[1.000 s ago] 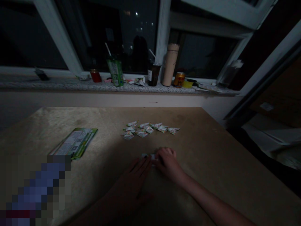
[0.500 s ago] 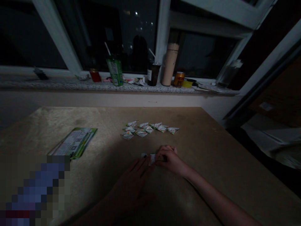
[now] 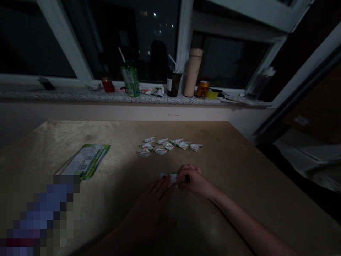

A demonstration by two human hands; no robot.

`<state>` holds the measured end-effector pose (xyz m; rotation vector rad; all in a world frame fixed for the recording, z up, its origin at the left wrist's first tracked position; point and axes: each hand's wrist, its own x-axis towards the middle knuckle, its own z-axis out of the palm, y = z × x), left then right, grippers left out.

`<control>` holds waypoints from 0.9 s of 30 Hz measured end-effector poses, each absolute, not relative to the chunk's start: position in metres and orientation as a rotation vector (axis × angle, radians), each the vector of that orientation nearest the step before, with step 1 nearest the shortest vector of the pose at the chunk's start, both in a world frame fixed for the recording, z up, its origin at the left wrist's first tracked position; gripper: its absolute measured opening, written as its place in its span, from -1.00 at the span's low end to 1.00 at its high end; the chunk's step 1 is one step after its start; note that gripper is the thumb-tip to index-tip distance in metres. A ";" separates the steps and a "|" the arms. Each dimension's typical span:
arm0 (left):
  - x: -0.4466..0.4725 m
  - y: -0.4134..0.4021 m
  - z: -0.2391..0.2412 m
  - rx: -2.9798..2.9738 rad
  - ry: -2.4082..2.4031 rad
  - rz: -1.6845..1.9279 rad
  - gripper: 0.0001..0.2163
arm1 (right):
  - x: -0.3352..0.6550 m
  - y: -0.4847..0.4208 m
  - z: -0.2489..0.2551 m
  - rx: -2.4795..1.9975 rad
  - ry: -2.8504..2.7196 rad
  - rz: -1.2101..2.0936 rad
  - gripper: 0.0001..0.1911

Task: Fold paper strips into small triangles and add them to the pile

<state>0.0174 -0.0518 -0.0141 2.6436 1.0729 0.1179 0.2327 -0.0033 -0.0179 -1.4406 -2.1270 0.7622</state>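
A small white-and-green printed wrapper (image 3: 173,180) lies on the table in front of me, mostly covered by my hands. My left hand (image 3: 150,204) rests flat over its left part, fingers stretched out and thumb apart. At the wrapper's right end my right hand (image 3: 194,180) is closed, with thumb and forefinger pinching the edge. Beyond both hands sit several small folded wrappers (image 3: 160,150) in loose rows, white with green and some orange print. The light is dim, so the wrapper's folds cannot be made out.
Flat green-and-white printed bags (image 3: 92,160) lie at the left of the wooden table (image 3: 234,163). Along the stone windowsill (image 3: 151,99) stand a green cup (image 3: 130,81), a dark cup (image 3: 173,84), a pink flask (image 3: 193,73), a gold can (image 3: 203,89) and a red jar (image 3: 108,85).
Hardly anything differs. Both hands keep nearly the same place on the wrapper, with slightly more of it showing between them.
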 end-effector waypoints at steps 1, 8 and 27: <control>0.017 -0.052 -0.014 2.646 1.078 0.108 -0.18 | 0.233 -0.003 -0.017 -1.450 -2.125 0.777 -0.87; 0.017 -0.052 -0.015 2.659 1.093 0.152 -0.21 | 0.234 -0.001 -0.016 -1.465 -2.149 0.862 -0.86; 0.016 -0.053 -0.016 2.677 1.080 0.135 -0.18 | 0.232 -0.002 -0.014 -1.497 -2.145 0.856 -0.81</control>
